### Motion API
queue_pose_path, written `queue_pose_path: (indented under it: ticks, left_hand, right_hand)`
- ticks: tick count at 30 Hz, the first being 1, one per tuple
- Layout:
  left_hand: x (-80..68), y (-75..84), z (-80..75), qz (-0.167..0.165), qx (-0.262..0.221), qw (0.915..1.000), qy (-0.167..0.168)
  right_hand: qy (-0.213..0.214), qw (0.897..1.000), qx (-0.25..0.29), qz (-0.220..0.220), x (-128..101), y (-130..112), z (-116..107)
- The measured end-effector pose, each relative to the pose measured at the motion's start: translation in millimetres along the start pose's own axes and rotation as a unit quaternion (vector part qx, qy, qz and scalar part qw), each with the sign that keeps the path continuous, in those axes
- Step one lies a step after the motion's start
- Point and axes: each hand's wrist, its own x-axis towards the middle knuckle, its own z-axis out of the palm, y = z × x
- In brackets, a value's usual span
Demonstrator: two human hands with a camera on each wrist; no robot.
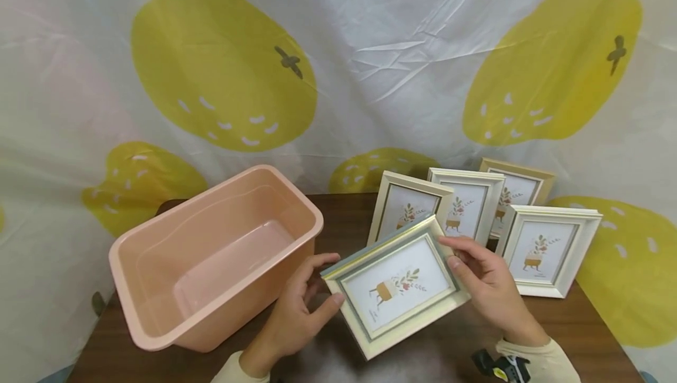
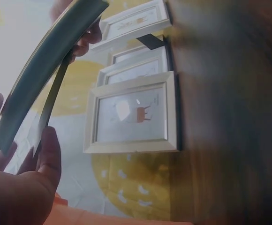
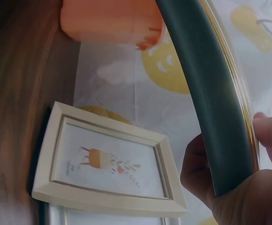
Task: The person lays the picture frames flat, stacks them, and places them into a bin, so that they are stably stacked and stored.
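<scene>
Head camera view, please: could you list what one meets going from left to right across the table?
pink plastic bin → left hand → held picture frame → right hand → white frame standing at the far right

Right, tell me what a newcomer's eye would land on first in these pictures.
First, the picture frame held tilted above the dark wooden table, with the left hand gripping its left edge and the right hand its right. To the left of it stands the empty pink plastic tub. Behind, four more framed prints stand upright before a cloth backdrop printed with big yellow fruit.
</scene>
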Motion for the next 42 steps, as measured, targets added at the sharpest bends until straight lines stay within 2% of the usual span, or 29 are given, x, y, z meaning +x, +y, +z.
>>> queue_pose_path:
  ticks: [4, 8, 13, 16, 19, 21, 27, 33, 37, 42]
  left_hand:
    - [-6.4, -2.6, -0.2, 0.012, -0.009, 0.9997, 0.02]
    - [-12.3, -3.3, 2.0, -0.001, -0.019, 0.9988, 0.044]
    - [-24.8, -7.4, 4.9, -0.036, -0.027, 0.9971, 0.061]
    - [-32.0, -10.4, 5.5, -0.082, -0.027, 0.9935, 0.074]
    - [-36.4, -13.6, 6.4, -0.125, -0.038, 0.9869, 0.094]
    - [-38.2, -16.5, 6.9, -0.132, -0.043, 0.9851, 0.102]
    - [-40.2, -22.7, 8.4, -0.121, -0.063, 0.9846, 0.109]
    - [-45.0, -22.7, 6.8, -0.181, -0.052, 0.9739, 0.127]
    - [-45.1, -24.6, 1.7, -0.206, -0.05, 0.9699, 0.12]
    - [-43.5, -27.9, -3.6, -0.245, -0.036, 0.9636, 0.099]
  right_hand:
    - [0.021, 0.999, -0.017, 0.033, -3, 1, 7]
    - [0.03, 0.995, -0.043, 0.081, -9, 1, 14]
    - [0.04, 0.988, -0.041, 0.146, -18, 5, 25]
    - [0.042, 0.984, -0.04, 0.17, -22, 10, 31]
    - [0.035, 0.983, -0.027, 0.178, -27, 15, 36]
    - [0.033, 0.982, -0.021, 0.184, -30, 18, 39]
    - [0.037, 0.977, -0.012, 0.207, -36, 23, 46]
    - [0.014, 0.978, -0.02, 0.208, -41, 26, 48]
    - [-0.011, 0.98, -0.013, 0.2, -42, 28, 45]
    - [-0.041, 0.975, -0.036, 0.215, -45, 31, 39]
